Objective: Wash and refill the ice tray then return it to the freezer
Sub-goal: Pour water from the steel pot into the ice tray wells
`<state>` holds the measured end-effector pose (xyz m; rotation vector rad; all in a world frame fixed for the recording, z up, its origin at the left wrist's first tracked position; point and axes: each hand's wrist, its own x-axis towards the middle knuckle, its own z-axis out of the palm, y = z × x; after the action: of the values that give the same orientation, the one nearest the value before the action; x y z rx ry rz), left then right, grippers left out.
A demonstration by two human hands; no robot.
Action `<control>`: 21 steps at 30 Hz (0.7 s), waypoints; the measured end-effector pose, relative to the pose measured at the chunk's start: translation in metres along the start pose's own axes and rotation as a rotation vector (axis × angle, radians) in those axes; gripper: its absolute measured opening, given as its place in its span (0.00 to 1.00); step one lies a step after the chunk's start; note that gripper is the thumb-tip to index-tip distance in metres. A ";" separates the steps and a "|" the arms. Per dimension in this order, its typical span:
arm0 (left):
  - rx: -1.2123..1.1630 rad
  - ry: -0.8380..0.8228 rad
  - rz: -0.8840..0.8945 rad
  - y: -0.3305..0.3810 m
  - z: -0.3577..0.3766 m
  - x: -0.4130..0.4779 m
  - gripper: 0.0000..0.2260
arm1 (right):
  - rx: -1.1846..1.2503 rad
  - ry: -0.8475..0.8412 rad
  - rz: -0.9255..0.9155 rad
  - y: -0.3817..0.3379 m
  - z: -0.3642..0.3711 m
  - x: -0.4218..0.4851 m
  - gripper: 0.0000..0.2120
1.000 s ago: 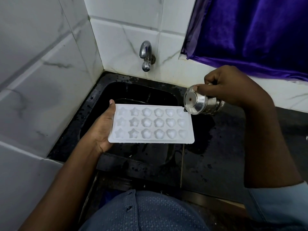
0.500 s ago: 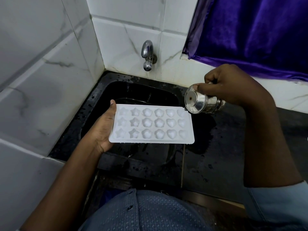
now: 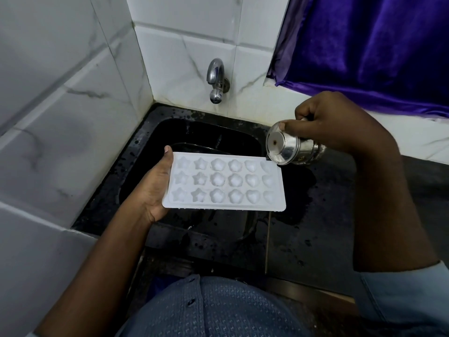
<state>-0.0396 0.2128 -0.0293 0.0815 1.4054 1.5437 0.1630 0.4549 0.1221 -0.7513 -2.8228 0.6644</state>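
A white ice tray (image 3: 224, 182) with star, flower and heart moulds is held level over the black sink (image 3: 209, 135). My left hand (image 3: 151, 188) grips its left end, thumb on the top edge. My right hand (image 3: 332, 120) holds a small steel cup (image 3: 289, 148) tipped on its side, its rim down beside the tray's far right corner and its base facing me. The moulds look whitish; whether water stands in them is unclear.
A steel tap (image 3: 216, 80) juts from the white tiled wall above the sink; no water runs from it. Wet black counter (image 3: 315, 215) lies to the right. A purple curtain (image 3: 376, 45) hangs at the upper right. Tiled wall closes in the left side.
The tray and the tipped cup stay almost where they were; the cup has shifted very slightly at the tray's right corner.
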 end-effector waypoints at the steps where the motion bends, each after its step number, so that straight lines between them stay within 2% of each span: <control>1: -0.002 0.002 -0.002 0.000 0.001 0.000 0.33 | 0.000 -0.001 -0.006 -0.002 0.000 0.000 0.26; 21: 0.001 -0.016 -0.004 -0.001 0.001 -0.004 0.34 | -0.028 -0.007 -0.072 -0.011 0.000 0.009 0.27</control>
<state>-0.0368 0.2110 -0.0275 0.0911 1.3934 1.5356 0.1503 0.4507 0.1273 -0.6500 -2.8562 0.6192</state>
